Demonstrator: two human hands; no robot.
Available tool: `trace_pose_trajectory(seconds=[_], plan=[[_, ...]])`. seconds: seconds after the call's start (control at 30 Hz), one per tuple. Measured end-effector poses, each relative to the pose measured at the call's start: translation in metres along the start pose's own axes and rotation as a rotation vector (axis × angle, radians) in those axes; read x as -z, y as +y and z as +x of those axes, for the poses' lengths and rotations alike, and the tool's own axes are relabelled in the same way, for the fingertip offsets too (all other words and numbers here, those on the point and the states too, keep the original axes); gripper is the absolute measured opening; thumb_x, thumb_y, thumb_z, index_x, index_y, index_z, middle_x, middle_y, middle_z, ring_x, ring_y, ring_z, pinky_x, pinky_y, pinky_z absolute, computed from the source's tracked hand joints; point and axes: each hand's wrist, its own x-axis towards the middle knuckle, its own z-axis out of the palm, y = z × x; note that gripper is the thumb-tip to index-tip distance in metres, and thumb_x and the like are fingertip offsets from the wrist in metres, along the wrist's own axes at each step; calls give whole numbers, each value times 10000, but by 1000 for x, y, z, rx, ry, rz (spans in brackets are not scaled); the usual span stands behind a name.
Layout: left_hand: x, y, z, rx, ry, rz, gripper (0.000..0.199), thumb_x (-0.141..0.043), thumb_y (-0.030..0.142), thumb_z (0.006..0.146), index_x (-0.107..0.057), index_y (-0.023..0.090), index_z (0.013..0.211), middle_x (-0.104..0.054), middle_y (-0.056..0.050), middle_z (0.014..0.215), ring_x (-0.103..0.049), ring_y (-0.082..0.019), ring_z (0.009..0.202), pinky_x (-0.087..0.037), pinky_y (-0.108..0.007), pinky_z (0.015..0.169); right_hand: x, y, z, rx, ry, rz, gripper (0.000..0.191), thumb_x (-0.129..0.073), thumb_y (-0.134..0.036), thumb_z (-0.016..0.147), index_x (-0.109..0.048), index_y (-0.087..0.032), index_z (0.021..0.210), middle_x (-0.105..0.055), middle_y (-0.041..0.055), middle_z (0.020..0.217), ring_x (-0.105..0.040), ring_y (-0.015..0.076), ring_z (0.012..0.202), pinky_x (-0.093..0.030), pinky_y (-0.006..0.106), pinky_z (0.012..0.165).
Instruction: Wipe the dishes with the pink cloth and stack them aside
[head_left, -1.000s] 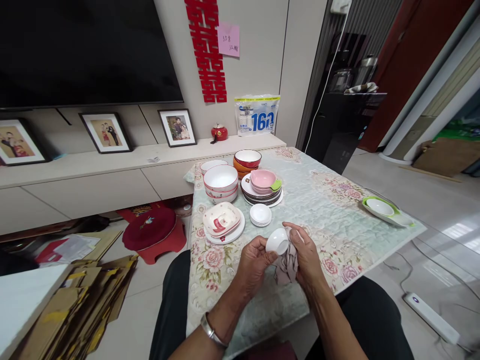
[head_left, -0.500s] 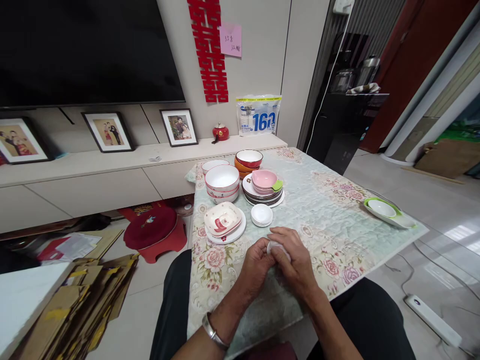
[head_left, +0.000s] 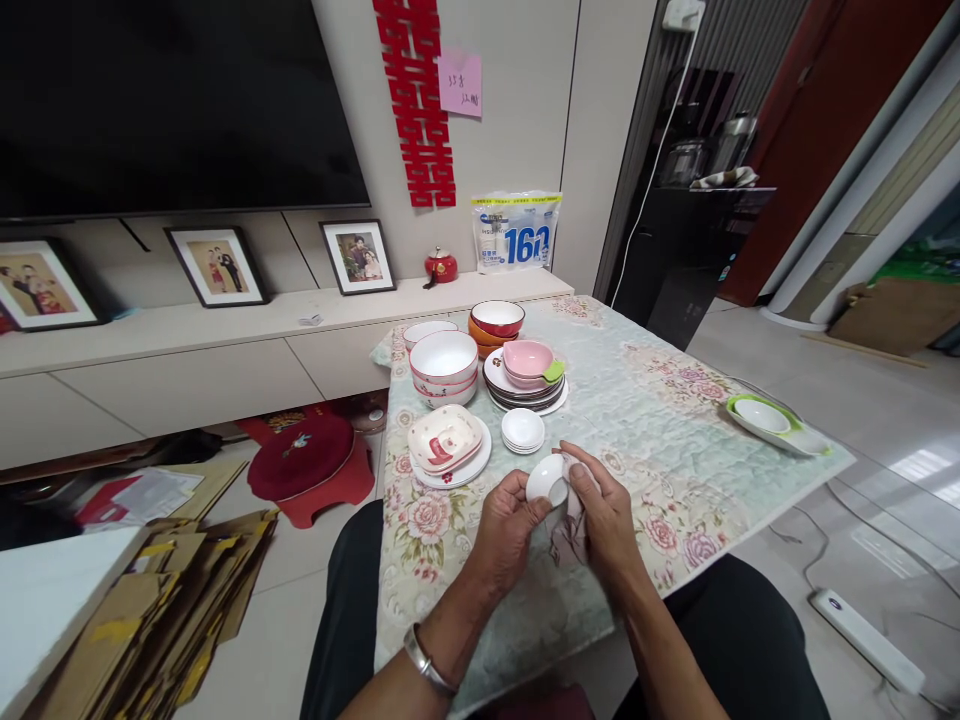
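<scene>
Toward the surface's (head_left: 634, 375) near edge, the left hand (head_left: 504, 530) pinched a dish (head_left: 543, 477) aloft, probably to steady it; the right hand's (head_left: 607, 512) closed grip held a cloth (head_left: 570, 540) against it.

The head view looks forward and down across the pale-green, flower-patterned tablecloth (head_left: 592, 360) toward the long, low, cream-coloured cabinet (head_left: 176, 390). The bare left hand (head_left: 510, 525) and bare right hand (head_left: 604, 510) appear close, below centre.
</scene>
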Motion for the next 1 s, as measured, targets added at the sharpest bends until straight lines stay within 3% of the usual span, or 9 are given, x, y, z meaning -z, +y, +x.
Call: trace_pose_trajectory(seconds=[0.1,0.3,0.37,0.47,0.57,0.67,0.77,0.87,1.0], plan=[[1,0,0,20,-9,27,298,-834,283,659,-617,147,809,-673,-11,757,-573,-128,680,-424,-256,692,-1,-1,-3,59,28,-100,387,-535,-414,941,-670,-216,1244,-685,90,1243,-611,277,1156,-454,433,1012],[3,0,0,-6,-31,86,250,-815,272,691,-621,146,787,-654,1,735,-560,-123,679,-420,-244,680,-12,-10,-9,508,-102,-374,346,-549,-264,916,-680,-265,1235,-584,79,1381,-496,273,1296,-362,491,1112],[3,-1,0,-9,-33,55,248,-820,265,684,-627,146,783,-653,4,727,-557,-120,674,-422,-247,683,-13,-9,-8,474,-92,-332,332,-548,-275,917,-690,-264,1217,-577,79,1384,-492,277,1297,-361,488,1108],[1,-1,1,-1,-19,-14,276,-845,267,649,-639,148,789,-664,2,733,-566,-123,683,-430,-256,704,-10,-5,-4,209,-21,-124,331,-542,-354,931,-688,-243,1207,-633,84,1300,-551,276,1227,-417,450,1050],[-1,0,1,-6,13,-35,317,-875,263,606,-656,146,803,-692,-12,802,-592,-137,765,-438,-271,778,-6,-2,-1,-86,15,162,405,-617,-444,881,-676,-209,1206,-724,80,1080,-666,253,970,-522,380,842],[-2,2,0,36,12,8,320,-885,256,592,-655,136,781,-689,-16,787,-590,-134,755,-431,-259,760,1,-1,2,-217,41,332,484,-707,-467,800,-672,-197,1199,-742,62,940,-668,209,752,-520,319,666],[-3,3,-2,92,-24,39,304,-851,300,648,-652,132,805,-679,-26,776,-591,-140,734,-429,-262,730,12,-3,4,-172,36,253,448,-716,-445,794,-691,-212,1176,-741,56,968,-670,220,804,-521,326,703],[-1,2,-2,125,-60,64,311,-804,338,705,-650,133,882,-673,-30,780,-596,-148,727,-432,-273,722,21,-5,6,-41,-9,28,415,-673,-422,836,-687,-233,1205,-710,61,1147,-639,267,1044,-496,379,892],[3,-1,-2,76,-95,128,278,-793,327,712,-617,137,812,-641,-6,712,-556,-126,650,-410,-253,651,18,-8,4,145,-43,-224,377,-580,-383,913,-643,-234,1254,-656,75,1264,-573,268,1184,-426,422,1024]])
